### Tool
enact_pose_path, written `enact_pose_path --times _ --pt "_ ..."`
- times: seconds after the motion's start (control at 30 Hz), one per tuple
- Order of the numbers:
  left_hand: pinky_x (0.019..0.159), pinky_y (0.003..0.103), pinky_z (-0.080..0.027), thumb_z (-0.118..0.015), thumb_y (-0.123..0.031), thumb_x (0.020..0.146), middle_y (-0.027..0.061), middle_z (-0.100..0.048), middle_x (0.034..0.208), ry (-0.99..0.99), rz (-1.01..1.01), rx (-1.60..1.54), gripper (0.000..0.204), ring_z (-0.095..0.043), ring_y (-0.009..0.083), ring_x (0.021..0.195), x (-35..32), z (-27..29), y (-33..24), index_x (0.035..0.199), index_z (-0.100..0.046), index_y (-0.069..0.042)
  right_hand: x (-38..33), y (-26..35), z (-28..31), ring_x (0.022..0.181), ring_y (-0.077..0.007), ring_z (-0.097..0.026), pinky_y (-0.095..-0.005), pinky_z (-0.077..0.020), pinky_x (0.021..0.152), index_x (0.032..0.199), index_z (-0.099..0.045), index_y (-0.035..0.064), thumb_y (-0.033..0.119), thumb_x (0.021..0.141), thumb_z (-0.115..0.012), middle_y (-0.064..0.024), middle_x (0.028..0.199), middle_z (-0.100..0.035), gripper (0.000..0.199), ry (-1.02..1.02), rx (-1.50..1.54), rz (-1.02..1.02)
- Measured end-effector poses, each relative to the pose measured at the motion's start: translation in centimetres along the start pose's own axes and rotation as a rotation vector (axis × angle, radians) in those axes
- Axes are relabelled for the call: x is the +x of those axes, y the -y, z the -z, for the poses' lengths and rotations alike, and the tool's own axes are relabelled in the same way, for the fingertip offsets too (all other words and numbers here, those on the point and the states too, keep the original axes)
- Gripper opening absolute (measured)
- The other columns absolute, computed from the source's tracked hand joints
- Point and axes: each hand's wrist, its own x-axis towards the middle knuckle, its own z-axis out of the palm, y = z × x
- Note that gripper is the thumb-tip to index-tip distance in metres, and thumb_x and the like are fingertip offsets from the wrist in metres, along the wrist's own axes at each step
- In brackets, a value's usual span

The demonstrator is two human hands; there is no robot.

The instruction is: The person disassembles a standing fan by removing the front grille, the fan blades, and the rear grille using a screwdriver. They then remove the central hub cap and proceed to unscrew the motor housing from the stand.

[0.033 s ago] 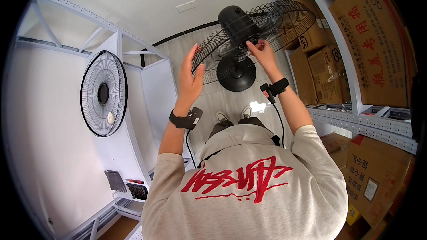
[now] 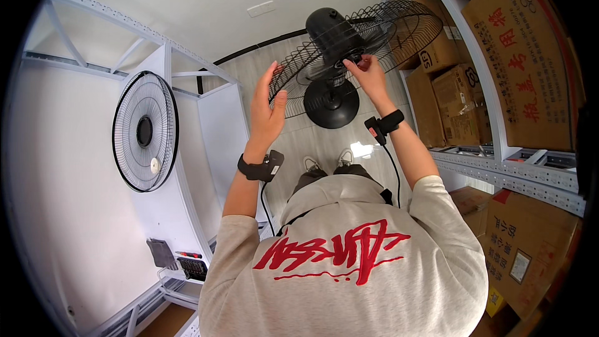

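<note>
A black stand fan point(image 2: 334, 31) stands on the floor in front of me, with its wire rear guard point(image 2: 399, 25) in place and its round base point(image 2: 331, 103) below. My left hand point(image 2: 267, 109) is open with fingers spread, beside the guard's left rim. My right hand point(image 2: 368, 75) reaches to the middle of the guard, where its fingertips pinch a small part at the fan's hub point(image 2: 352, 62). Both wrists carry black bands with small devices. My grey sweatshirt point(image 2: 349, 262) fills the lower view.
A second black wire fan guard point(image 2: 145, 131) lies on a white table point(image 2: 212, 118) to the left. Metal shelving point(image 2: 499, 168) with cardboard boxes point(image 2: 462, 103) runs along the right. A tray with small tools point(image 2: 187, 265) sits at the lower left.
</note>
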Motion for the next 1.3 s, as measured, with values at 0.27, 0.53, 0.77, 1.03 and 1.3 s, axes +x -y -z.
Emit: enact_pose_path --times 0.27,0.53,0.77,1.03,1.3 --pt "0.108 0.035 -0.037 -0.05 -0.024 0.103 0.0132 -0.055 0.137 0.001 -0.017 0.015 0.047 -0.052 0.0228 0.126 -0.1 -0.1 0.1 0.145 -0.042 -0.003 1.1 -1.0 0.0 0.08 -0.0145 -0.067 -0.0263 -0.0559 0.074 0.111 -0.057 -0.0057 0.053 0.09 -0.066 -0.0096 0.094 -0.065 0.063 0.21 0.518 -0.319" --pt "0.108 0.039 -0.037 -0.055 -0.025 0.1 0.0169 -0.056 0.134 -0.011 0.007 -0.002 0.05 -0.052 0.0287 0.127 -0.2 0.0 -0.1 0.143 -0.043 -0.003 0.9 -0.4 0.4 0.072 -0.0128 -0.066 -0.0239 -0.0535 0.064 0.101 -0.063 -0.0046 0.051 0.09 -0.067 -0.008 0.082 -0.067 0.057 0.253 0.769 -0.528" --pt "0.109 0.039 -0.037 -0.055 -0.027 0.1 0.017 -0.055 0.135 -0.002 0.007 -0.001 0.051 -0.052 0.0288 0.127 -0.2 0.0 0.2 0.144 -0.043 -0.003 0.3 -1.1 -0.2 0.076 -0.0144 -0.068 -0.0256 -0.0552 0.069 0.104 -0.062 -0.0047 0.054 0.091 -0.064 -0.0093 0.086 -0.069 0.06 0.023 0.256 -0.108" --pt "0.109 0.037 -0.037 -0.053 -0.026 0.101 0.015 -0.055 0.136 -0.009 -0.007 0.001 0.05 -0.052 0.0263 0.127 -0.3 0.0 0.4 0.144 -0.042 -0.003 0.7 -1.4 -0.1 0.078 -0.0163 -0.069 -0.0265 -0.0561 0.071 0.108 -0.059 -0.0063 0.052 0.09 -0.067 -0.0116 0.087 -0.069 0.062 0.084 0.245 -0.142" --pt "0.109 0.038 -0.036 -0.054 -0.025 0.101 0.0166 -0.055 0.136 -0.006 0.003 -0.003 0.05 -0.051 0.0281 0.128 -0.5 0.0 0.4 0.144 -0.042 -0.002 0.4 0.0 1.0 0.076 -0.015 -0.067 -0.0259 -0.0551 0.069 0.106 -0.058 -0.0074 0.045 0.085 -0.076 -0.0111 0.087 -0.068 0.059 0.281 0.776 -0.493"
